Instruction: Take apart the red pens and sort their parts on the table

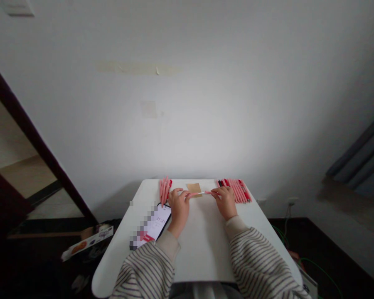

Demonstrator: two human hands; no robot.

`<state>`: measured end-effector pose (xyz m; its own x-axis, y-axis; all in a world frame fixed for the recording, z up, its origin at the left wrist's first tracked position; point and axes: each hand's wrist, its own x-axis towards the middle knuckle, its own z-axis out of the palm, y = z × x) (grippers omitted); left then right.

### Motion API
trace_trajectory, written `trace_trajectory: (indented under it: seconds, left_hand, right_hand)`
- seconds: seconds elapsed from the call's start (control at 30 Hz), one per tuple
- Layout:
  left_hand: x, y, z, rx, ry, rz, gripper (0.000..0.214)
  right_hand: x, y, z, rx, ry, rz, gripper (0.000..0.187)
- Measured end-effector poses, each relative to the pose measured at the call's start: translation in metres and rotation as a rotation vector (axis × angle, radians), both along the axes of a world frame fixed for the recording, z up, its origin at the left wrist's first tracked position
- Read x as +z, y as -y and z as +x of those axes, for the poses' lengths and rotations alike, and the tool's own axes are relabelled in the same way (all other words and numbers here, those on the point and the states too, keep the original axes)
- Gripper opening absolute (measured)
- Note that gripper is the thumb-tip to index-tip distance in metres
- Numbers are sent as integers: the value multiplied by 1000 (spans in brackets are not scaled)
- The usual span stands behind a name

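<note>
My left hand (178,207) and my right hand (226,201) rest on a white table (202,245), both in striped sleeves. Between them they hold a thin pink pen (199,193) by its two ends, fingers pinched on it. The pen lies level, just above a small brown card (193,188). A small bunch of pink pens (164,190) lies left of my left hand. A row of several pink and red pens (237,190) lies right of my right hand.
A phone (152,226) with a lit screen lies on the table by my left wrist. A white wall stands right behind the table. A box (87,243) lies on the dark floor at left, cables (299,257) at right.
</note>
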<state>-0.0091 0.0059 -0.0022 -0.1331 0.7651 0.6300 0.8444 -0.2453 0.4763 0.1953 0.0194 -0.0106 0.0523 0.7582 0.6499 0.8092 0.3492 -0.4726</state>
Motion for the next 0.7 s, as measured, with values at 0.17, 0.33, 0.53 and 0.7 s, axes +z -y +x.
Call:
trace_trajectory:
  seconds: [0.17, 0.33, 0.53, 0.7]
  left_hand:
    - [-1, 0, 1, -29, -10, 9, 19]
    - [-3, 0, 2, -47, -12, 8, 18]
    - [-3, 0, 3, -57, -15, -5, 17]
    - [-5, -1, 3, -66, -31, -22, 18]
  right_hand:
    - [1, 0, -3, 78, 16, 11, 16]
    - [0, 1, -6, 145, 34, 15, 12]
    - [0, 0, -6, 167, 29, 20, 11]
    - [-2, -1, -6, 193, 29, 25, 11]
